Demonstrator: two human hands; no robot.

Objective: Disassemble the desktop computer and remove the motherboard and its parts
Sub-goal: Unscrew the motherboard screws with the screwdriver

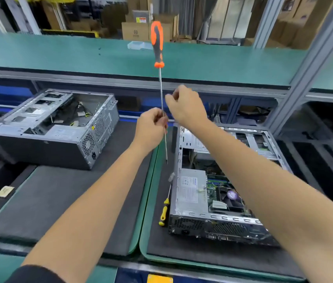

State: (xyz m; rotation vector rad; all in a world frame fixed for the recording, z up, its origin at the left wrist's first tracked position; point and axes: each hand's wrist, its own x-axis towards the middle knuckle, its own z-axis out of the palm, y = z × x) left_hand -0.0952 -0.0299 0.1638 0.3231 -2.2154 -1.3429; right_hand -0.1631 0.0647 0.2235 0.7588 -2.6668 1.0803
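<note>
My left hand (153, 127) pinches the thin metal shaft of a long screwdriver with an orange and black handle (157, 44), held upright, handle up and tip pointing down. My right hand (186, 107) hovers just right of the shaft with curled fingers; whether it holds a small part I cannot tell. Below my right arm lies an open desktop case (220, 193) on a black mat, with its silver power supply (190, 190) and the motherboard with a fan (231, 196) showing inside.
A yellow-handled screwdriver (164, 211) lies on the mat left of the open case. A second, gutted case (57, 125) lies at the left on another black mat. A green shelf (59, 52) with a clear plastic box (137, 45) runs across above.
</note>
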